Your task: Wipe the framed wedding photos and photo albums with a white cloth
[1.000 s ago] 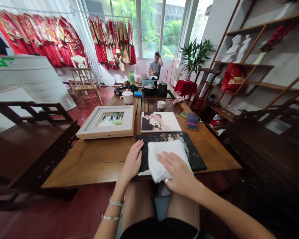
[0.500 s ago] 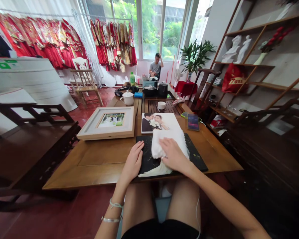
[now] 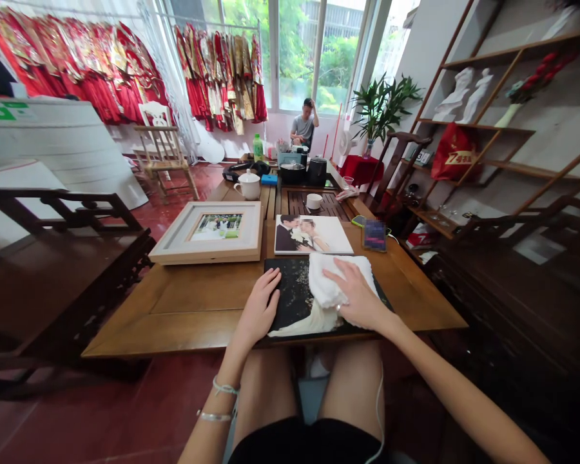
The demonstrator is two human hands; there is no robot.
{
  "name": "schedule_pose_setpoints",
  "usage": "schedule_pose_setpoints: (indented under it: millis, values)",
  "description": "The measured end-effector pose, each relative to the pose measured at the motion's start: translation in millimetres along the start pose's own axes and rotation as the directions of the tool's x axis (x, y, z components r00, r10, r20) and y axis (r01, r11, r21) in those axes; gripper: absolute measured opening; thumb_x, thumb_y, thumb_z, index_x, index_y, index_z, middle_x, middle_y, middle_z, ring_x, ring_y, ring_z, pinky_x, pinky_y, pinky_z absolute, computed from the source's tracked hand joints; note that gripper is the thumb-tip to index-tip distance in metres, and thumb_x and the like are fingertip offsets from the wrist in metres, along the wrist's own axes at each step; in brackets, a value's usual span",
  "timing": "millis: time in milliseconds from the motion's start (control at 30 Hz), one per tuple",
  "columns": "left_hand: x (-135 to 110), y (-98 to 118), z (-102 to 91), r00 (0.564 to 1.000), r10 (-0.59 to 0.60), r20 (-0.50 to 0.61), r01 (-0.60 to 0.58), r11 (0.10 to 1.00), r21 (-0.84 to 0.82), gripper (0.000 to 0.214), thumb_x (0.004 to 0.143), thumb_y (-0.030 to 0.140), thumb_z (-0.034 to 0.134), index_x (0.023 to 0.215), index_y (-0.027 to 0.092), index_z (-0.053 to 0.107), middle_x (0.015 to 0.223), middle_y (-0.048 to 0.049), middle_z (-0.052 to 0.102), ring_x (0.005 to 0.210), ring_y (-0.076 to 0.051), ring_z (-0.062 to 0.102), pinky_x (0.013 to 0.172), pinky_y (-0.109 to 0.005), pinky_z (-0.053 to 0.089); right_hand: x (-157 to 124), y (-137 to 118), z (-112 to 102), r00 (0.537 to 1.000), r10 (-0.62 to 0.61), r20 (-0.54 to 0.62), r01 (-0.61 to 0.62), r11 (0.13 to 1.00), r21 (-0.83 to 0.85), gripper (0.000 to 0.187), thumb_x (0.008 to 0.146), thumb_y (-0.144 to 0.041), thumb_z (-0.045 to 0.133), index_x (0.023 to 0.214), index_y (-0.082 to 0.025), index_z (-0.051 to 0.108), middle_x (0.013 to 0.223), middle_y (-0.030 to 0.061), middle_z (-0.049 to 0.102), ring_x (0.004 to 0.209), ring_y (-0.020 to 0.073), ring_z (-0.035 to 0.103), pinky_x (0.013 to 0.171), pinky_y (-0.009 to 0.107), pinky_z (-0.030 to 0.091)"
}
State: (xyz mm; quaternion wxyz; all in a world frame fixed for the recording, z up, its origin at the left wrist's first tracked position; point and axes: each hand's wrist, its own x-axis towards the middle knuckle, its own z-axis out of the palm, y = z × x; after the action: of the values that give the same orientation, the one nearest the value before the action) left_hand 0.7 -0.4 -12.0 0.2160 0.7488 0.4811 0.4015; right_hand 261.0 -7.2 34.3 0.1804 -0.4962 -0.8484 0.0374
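Note:
A dark photo panel (image 3: 290, 303) lies at the table's front edge, its picture showing a pale trailing dress and small light specks. My left hand (image 3: 261, 306) rests on the panel's left edge, fingers stretched out and holding nothing. On the panel's right part sits a folded white cloth (image 3: 321, 283). My right hand (image 3: 360, 299) is on top of it, fingers spread over the fabric and thumb at its near edge. The cloth covers much of the panel's right side. Just beyond lies a white-backed couple photo panel (image 3: 336, 235).
A light wooden picture frame (image 3: 174, 252) lies on the left of the table (image 3: 188, 303). Farther back are a lidded white cup (image 3: 249, 187), a small white cup (image 3: 314, 202) and a phone (image 3: 374, 235). A person (image 3: 303, 125) sits by the window.
My right hand and the white cloth have moved right across the dark panel, uncovering more of its middle. My left hand stays at the left edge. The view has shifted slightly.

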Motion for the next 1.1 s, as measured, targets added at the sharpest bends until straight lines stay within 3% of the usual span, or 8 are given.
schedule_pose_setpoints:
  millis: [133,233,367,533,667,900,1000,1100]
  values:
    - [0.1,-0.2,-0.2,1.0,-0.001,-0.014,0.001,1.0,-0.017,0.042,0.093,0.026,0.04,0.131,0.014,0.054,0.144,-0.0137,0.047,0.138,-0.023,0.037,0.117,-0.048,0.026,39.0,19.6,2.8,0.987,0.144,0.076,-0.137,0.987,-0.088,0.069,0.077,-0.026,0.06,0.143,-0.019,0.042,0.153,0.0152,0.03,0.141,0.0378,0.019,0.112,0.06,0.013]
    - [0.2,-1.4,0.7,0.999,0.008,-0.033,-0.009,0.999,-0.033,0.041,0.093,0.026,0.042,0.13,0.017,0.055,0.143,-0.0121,0.048,0.137,-0.023,0.039,0.117,-0.049,0.027,46.2,6.8,5.1,0.987,0.131,0.094,-0.122,0.988,-0.094,0.068,0.08,-0.031,0.058,0.144,-0.019,0.04,0.152,0.0119,0.034,0.141,0.0359,0.021,0.114,0.058,0.011]
    - [0.3,-2.1,1.1,0.999,0.017,-0.028,-0.018,0.999,-0.028,0.041,0.093,0.025,0.042,0.13,0.018,0.055,0.142,-0.012,0.049,0.137,-0.023,0.039,0.116,-0.05,0.027,13.6,-37.8,5.9,0.989,-0.053,0.139,0.062,0.996,-0.06,0.076,0.074,-0.026,0.057,0.146,-0.017,0.035,0.154,0.0107,0.031,0.143,0.0327,0.014,0.116,0.055,0.005]
    - [-0.3,-3.1,0.7,0.999,0.033,-0.016,-0.033,0.999,-0.025,0.041,0.093,0.023,0.04,0.131,0.017,0.054,0.143,-0.0124,0.049,0.138,-0.022,0.037,0.116,-0.049,0.027,-37.1,-79.8,-7.6,0.939,-0.257,0.229,0.252,0.966,0.05,0.087,0.065,-0.023,0.058,0.148,-0.019,0.031,0.156,0.01,0.026,0.144,0.0355,0.011,0.116,0.057,0.003]
    - [-0.7,-3.2,1.0,0.999,0.027,-0.021,-0.028,0.999,-0.027,0.041,0.093,0.024,0.04,0.131,0.017,0.054,0.143,-0.0119,0.049,0.138,-0.022,0.038,0.117,-0.049,0.027,-34.9,-61.4,-14.3,0.959,-0.214,0.184,0.199,0.975,0.1,0.084,0.063,-0.015,0.053,0.145,-0.024,0.038,0.153,0.004,0.035,0.143,0.0293,0.021,0.118,0.047,0.011]
    - [-0.5,-0.8,-0.5,0.999,0.023,-0.026,-0.024,0.999,-0.032,0.04,0.093,0.026,0.042,0.13,0.018,0.055,0.143,-0.0116,0.049,0.137,-0.022,0.038,0.117,-0.049,0.027,33.5,12.5,-5.6,0.989,0.109,0.099,-0.103,0.993,-0.066,0.069,0.073,-0.017,0.053,0.141,-0.016,0.043,0.149,0.0101,0.04,0.139,0.0308,0.029,0.114,0.054,0.02]
    - [-0.5,-0.3,-1.2,1.0,0.009,-0.02,-0.01,0.999,-0.034,0.04,0.094,0.027,0.042,0.131,0.018,0.054,0.144,-0.0124,0.048,0.137,-0.023,0.038,0.116,-0.049,0.027,50.2,6.2,-0.3,0.983,0.166,0.078,-0.157,0.982,-0.109,0.065,0.078,-0.022,0.054,0.142,-0.013,0.043,0.149,0.0139,0.039,0.138,0.0368,0.028,0.112,0.059,0.019]
    - [-0.5,-0.6,-1.1,1.0,0.017,-0.022,-0.017,0.999,-0.032,0.04,0.093,0.026,0.042,0.131,0.019,0.054,0.143,-0.0119,0.048,0.137,-0.023,0.038,0.117,-0.05,0.027,43.2,-27.4,5.6,0.992,0.088,0.094,-0.075,0.988,-0.133,0.07,0.076,-0.025,0.058,0.143,-0.011,0.041,0.15,0.0165,0.037,0.139,0.0396,0.023,0.112,0.061,0.016]
